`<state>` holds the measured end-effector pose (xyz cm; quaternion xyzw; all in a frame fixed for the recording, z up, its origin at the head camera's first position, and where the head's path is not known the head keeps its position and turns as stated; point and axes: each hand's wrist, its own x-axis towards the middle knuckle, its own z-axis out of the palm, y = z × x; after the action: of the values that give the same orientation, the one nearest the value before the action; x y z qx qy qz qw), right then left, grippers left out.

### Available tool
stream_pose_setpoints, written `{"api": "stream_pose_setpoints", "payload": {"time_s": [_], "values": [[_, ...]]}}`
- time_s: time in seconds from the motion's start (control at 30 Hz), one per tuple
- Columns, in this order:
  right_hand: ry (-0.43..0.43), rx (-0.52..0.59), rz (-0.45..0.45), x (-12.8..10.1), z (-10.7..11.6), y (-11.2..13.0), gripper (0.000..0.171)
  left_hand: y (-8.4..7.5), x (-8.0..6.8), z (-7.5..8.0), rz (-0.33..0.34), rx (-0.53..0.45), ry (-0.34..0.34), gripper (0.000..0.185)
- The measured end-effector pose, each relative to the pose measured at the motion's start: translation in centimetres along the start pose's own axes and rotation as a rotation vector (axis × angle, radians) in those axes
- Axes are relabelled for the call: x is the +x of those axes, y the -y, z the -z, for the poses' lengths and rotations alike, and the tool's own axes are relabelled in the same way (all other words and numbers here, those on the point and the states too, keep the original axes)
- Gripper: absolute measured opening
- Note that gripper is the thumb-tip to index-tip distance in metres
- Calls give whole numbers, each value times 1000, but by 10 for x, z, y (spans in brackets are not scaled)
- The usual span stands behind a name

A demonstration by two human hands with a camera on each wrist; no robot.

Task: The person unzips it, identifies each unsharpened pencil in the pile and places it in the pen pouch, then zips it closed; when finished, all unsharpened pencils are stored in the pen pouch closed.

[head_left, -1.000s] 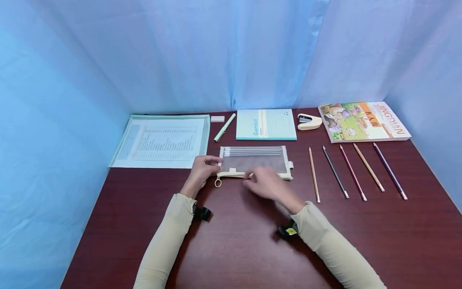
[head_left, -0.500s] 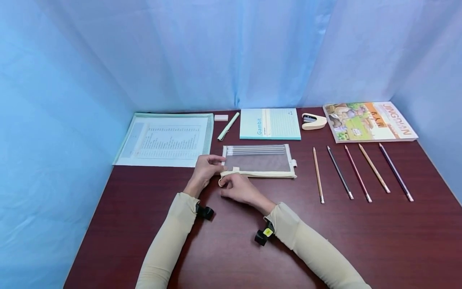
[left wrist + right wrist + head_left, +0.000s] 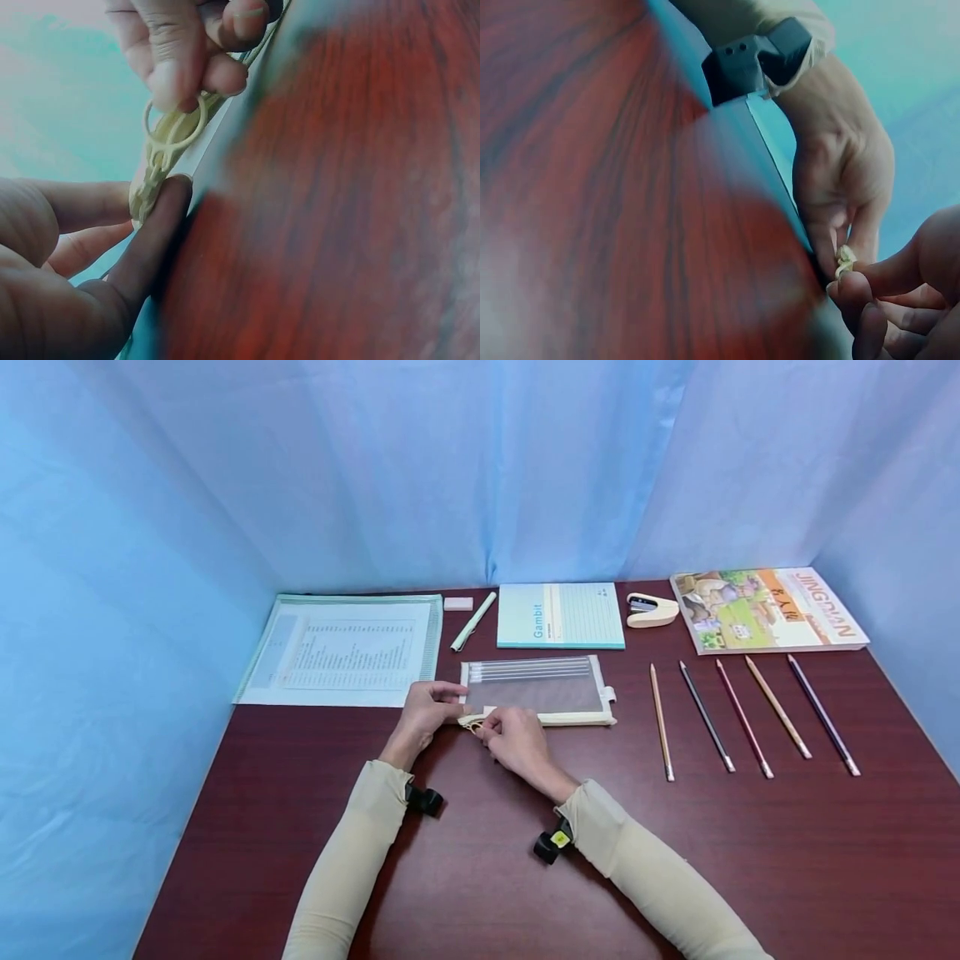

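A transparent pencil case (image 3: 534,695) with cream edging lies mid-table, several pencils showing along its far side. At its near left corner, my left hand (image 3: 422,714) pinches the end of the zipper edge between thumb and fingers, as the left wrist view confirms. My right hand (image 3: 517,739) is just right of it at the front edge, thumb and finger pinching the ring-shaped zipper pull (image 3: 203,120). Past the pinch, the zipper edge is partly hidden by the right fingers. From the right wrist view, both hands meet closely around the cream corner (image 3: 845,259).
Several pencils (image 3: 742,718) lie in a row to the right. Along the back are a document pouch (image 3: 345,652), eraser (image 3: 458,604), pen (image 3: 474,622), notebook (image 3: 561,616), stapler (image 3: 651,610) and book (image 3: 768,612). Blue curtains (image 3: 480,468) enclose the table.
My right hand has swept left along the case's front edge to the zipper pull, gripped it, and shifted slightly right with it. My left hand stays at the corner.
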<state>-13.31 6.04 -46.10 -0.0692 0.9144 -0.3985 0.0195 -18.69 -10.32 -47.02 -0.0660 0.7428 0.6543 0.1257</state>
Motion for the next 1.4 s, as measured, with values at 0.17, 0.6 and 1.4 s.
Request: {"api": "stream_pose_setpoints", "payload": {"time_s": [0.17,0.6,1.4], "values": [[-19,-16,-15,1,5,-7,16,0,0,-1,3,1,6,35],[-47,-44,-19,3,20,-21,15,1,-2,0,1,19,5,33],[-32,-20,-47,1,43,-47,16,0,-4,-1,5,32,20,32]]}}
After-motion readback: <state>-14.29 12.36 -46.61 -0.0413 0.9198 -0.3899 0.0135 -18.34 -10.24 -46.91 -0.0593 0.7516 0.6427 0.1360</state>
